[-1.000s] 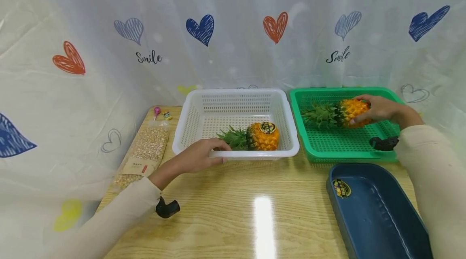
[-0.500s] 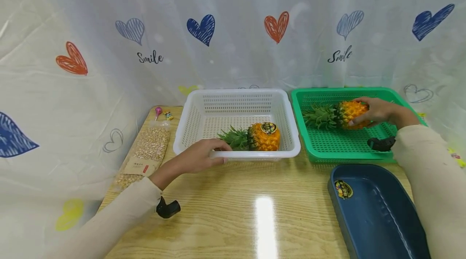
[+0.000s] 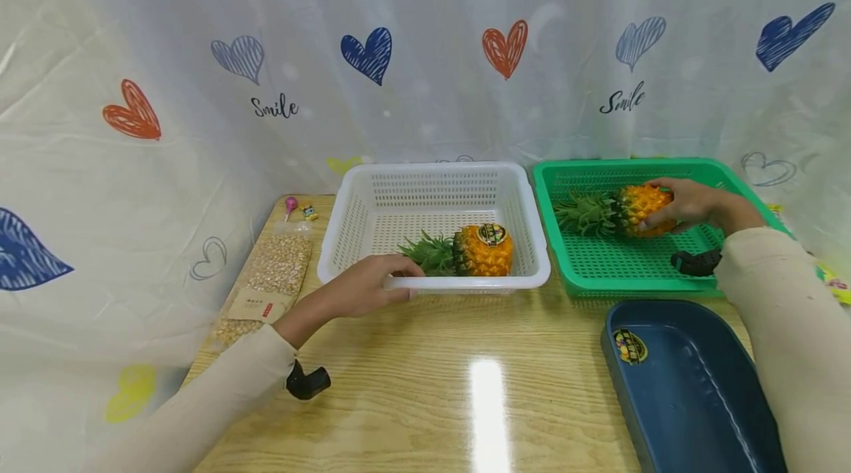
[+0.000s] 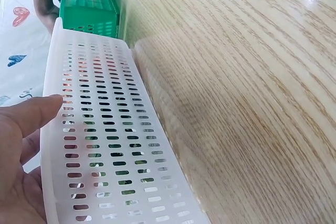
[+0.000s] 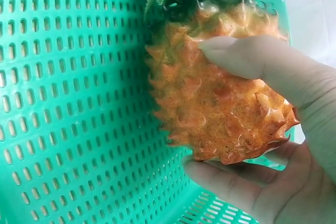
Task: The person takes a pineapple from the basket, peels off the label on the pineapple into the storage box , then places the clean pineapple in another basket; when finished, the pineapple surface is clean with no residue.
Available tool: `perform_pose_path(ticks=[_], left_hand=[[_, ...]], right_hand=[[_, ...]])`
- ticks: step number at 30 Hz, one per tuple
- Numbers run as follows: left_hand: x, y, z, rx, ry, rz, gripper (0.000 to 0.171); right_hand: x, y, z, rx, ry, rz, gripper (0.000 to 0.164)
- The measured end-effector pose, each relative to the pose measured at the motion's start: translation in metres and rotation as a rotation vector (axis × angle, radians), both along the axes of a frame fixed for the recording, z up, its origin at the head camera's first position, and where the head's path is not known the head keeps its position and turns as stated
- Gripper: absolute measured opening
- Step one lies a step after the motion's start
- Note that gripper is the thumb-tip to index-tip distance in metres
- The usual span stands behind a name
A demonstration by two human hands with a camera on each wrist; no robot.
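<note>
Seen from above, a wooden table [image 3: 399, 399] is set with two perforated baskets side by side, both reached into by a person in pale sleeves. In the green basket [image 3: 634, 284], on the right, a spiky orange pineapple [image 3: 643, 203] lies on its side, its leaves pointed left toward the white basket [image 3: 432, 171]. Its body is clasped by the right hand [image 3: 694, 205], thumb laid along one flank and fingers curled round the other; whether its weight has been taken off the basket floor cannot be told. The front rim of the white basket is pinched by the left hand [image 3: 366, 287], thumb outside and fingers over the inside edge. A second pineapple [image 3: 484, 255], marked with a black and gold label, lies within that basket near its front wall. Nearer the person, a dark blue tray [image 3: 694, 406] is placed at the right; a clear bag of kernels [image 3: 275, 266] is laid at the far left. The step in hand is judged to be the gripping of the pineapple in the green basket while the white one is steadied; for any lift, a secure hold and leaves kept clear of both rims would be needed.
</note>
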State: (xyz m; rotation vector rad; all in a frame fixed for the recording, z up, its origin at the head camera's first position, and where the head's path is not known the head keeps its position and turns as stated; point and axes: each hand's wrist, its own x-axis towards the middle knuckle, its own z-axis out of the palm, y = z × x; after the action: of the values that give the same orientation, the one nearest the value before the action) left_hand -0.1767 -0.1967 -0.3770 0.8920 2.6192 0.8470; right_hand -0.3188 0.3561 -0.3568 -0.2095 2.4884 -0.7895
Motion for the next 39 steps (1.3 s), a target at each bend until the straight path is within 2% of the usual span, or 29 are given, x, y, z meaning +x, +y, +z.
perform_pose_path(ticks=[14,25,39], left_hand=[[-0.0002,0.0003,-0.0007,0.003,-0.003,-0.002,0.026],[-0.0009,0.0000,0.0000,0.001,-0.005,0.001,0.026],[-0.0005,0.0002,0.0000,0.004,-0.012,0.003,0.026]], right_hand=[[0.0005,-0.0002,-0.0026,0.047,0.012,0.025,0.103],[-0.0013,-0.0049,0.0008,0.099,0.093,0.026,0.100],[0.0014,-0.0038,0.0030,0.101,0.064,0.037,0.099]])
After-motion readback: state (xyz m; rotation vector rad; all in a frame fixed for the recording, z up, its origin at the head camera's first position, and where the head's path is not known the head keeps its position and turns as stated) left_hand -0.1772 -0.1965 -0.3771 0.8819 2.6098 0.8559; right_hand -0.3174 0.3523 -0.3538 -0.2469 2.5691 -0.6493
